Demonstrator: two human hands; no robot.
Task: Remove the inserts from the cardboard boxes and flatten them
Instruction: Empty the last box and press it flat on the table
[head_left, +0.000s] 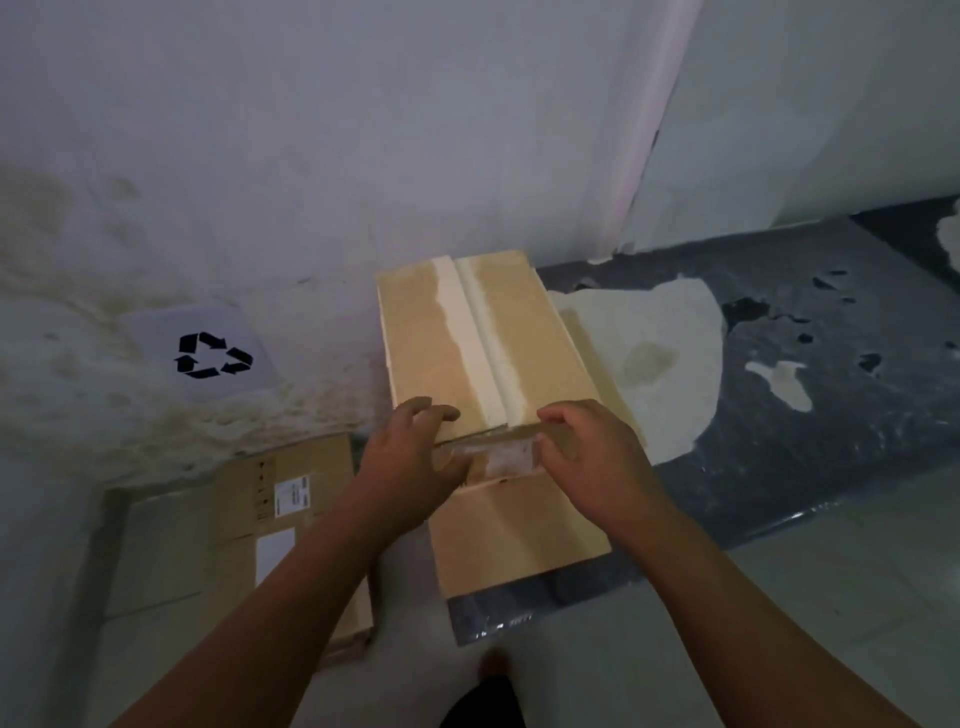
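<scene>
Gripping cardboard box (431, 338) with left hand (410, 462), right hand (592, 452) pinching tape (506, 456), recycling-symbol sign (208, 353), flattened box (208, 540) label (292, 496) unreadable.

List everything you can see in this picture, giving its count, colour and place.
tall box: one, tan with a pale strip, centre, near the wall corner
low box: one, brown with white labels, floor at left
tape: one strip, whitish, near edge of the tall box
recycling sign: one, white with black arrows, wall at left
sheet: one, dark grey with pale patches, floor at right
hands: two; left hand grips the tall box, right hand pinches the tape
</scene>
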